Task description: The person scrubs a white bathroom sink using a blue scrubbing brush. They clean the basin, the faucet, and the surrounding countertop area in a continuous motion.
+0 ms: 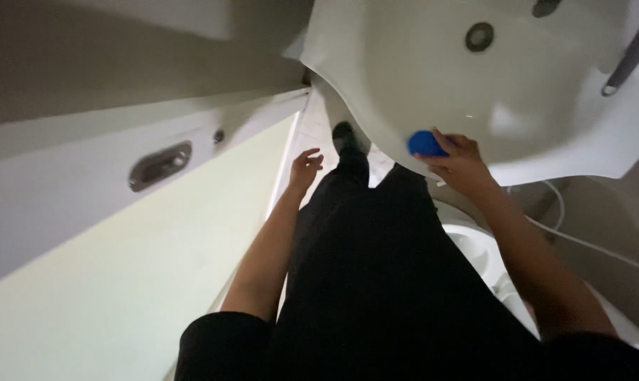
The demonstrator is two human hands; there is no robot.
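Right hand [461,164] closed around blue round object [425,143], object held at fingertips, pressed on front rim of white washbasin [404,85]. Left hand [305,168] hung free, fingers loosely curled, nothing held, well apart from blue object.

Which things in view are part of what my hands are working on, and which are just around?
In hand:
- right hand, gripping a blue round object
- white sink, its front rim under that object

Just around:
- left hand, empty, hanging free
- drain
- tap
- door handle
- white hose
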